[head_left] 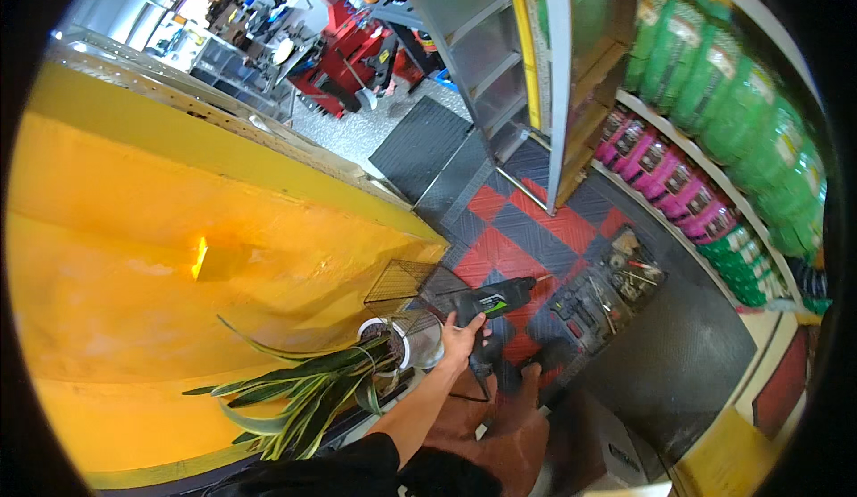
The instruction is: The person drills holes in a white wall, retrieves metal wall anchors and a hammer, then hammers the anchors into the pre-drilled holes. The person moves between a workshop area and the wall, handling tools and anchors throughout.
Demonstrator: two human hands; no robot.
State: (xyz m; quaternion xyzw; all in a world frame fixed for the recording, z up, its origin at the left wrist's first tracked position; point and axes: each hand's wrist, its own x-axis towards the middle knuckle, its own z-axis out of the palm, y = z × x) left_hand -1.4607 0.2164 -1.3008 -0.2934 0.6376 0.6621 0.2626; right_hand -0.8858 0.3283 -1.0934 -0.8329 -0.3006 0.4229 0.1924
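My left hand is shut around the grip of a black and grey power drill with a green label. The drill points right and slightly up, its bit over the red and dark checkered floor tiles. My forearm rises from a black sleeve at the lower edge. Just left of the hand stands a white pot holding a plant with long striped green leaves. A dark wire basket sits above the pot, against the yellow wall. My right hand does not show.
A large yellow wall fills the left. An open tool case with bits lies on the floor to the right. A metal rack stands beyond, and shelves of green and pink packages line the right. My legs and shoes are below the drill.
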